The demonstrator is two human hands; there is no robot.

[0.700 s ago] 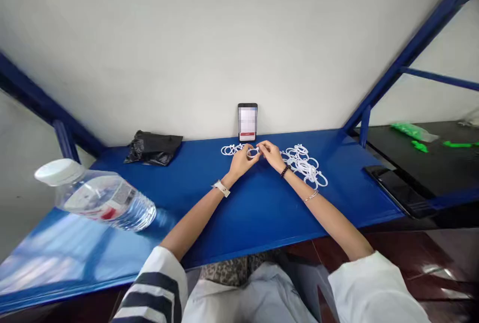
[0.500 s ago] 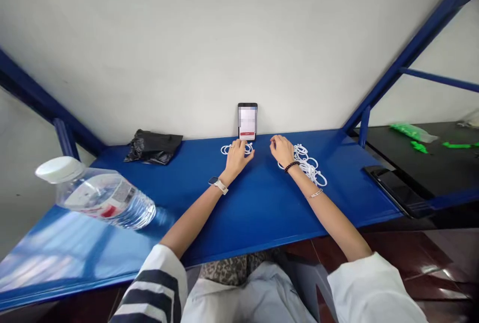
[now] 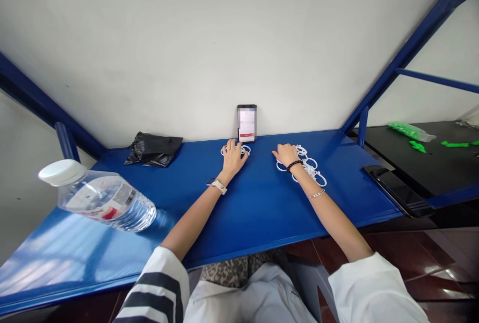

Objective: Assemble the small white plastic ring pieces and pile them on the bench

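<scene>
My left hand (image 3: 234, 158) lies over a small group of white plastic rings (image 3: 246, 150) in front of the propped phone. Its fingers are spread, and parts of the rings show on both sides of them. My right hand (image 3: 287, 153) is at the left edge of a larger loose pile of white plastic rings (image 3: 310, 165), which look like shower curtain rings. The thumb sticks out to the left. The other fingers bend down out of sight, so whether they pinch a ring cannot be seen.
A phone (image 3: 247, 126) leans against the wall behind the blue table (image 3: 247, 213). At left are a black plastic bag (image 3: 154, 149) and a water bottle (image 3: 107, 198). A dark phone-like slab (image 3: 391, 188) sits at the right edge. Green pieces in a bag (image 3: 411, 132) lie beyond.
My right hand has moved back slightly right and toward me, onto the edge of the ring pile. My left hand's fingers have spread over the rings by the phone.
</scene>
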